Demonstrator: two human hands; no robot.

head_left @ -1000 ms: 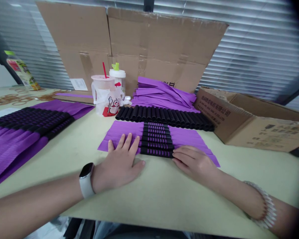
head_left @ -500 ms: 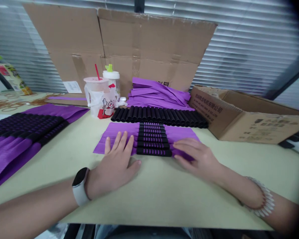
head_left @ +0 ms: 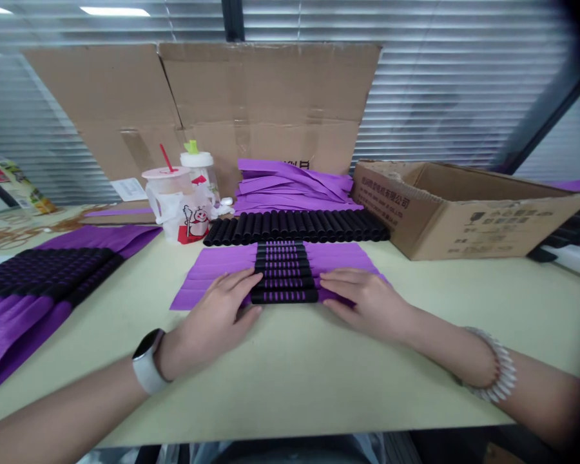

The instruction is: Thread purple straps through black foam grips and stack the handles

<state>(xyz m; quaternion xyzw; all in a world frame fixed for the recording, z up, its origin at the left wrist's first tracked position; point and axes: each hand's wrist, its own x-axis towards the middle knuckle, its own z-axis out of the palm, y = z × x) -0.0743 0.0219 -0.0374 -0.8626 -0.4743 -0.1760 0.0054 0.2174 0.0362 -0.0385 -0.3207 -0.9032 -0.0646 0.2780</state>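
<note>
A small batch of purple strips (head_left: 211,270) lies flat on the table, each one threaded through a black sleeve (head_left: 284,296), the sleeves stacked in a column down the middle. My left hand (head_left: 215,316) rests flat on the strips just left of the nearest sleeve, fingers stretched toward it. My right hand (head_left: 365,301) lies flat on the strips at the sleeve's right end, fingers extended. Neither hand holds anything. Behind the batch runs a row of loose black sleeves (head_left: 294,226), and behind that a heap of loose purple strips (head_left: 290,185).
A larger finished batch (head_left: 38,283) covers the table's left side. Two drink cups (head_left: 176,205) stand beside the row. An open cardboard box (head_left: 459,209) sits at the right. Flattened cardboard (head_left: 222,103) leans against the blinds. A bottle (head_left: 9,183) stands far left.
Both hands have slid inward along the strips toward the nearest black sleeve. The camera has tilted up and shifted, so the whole scene sits lower and more to the left.
</note>
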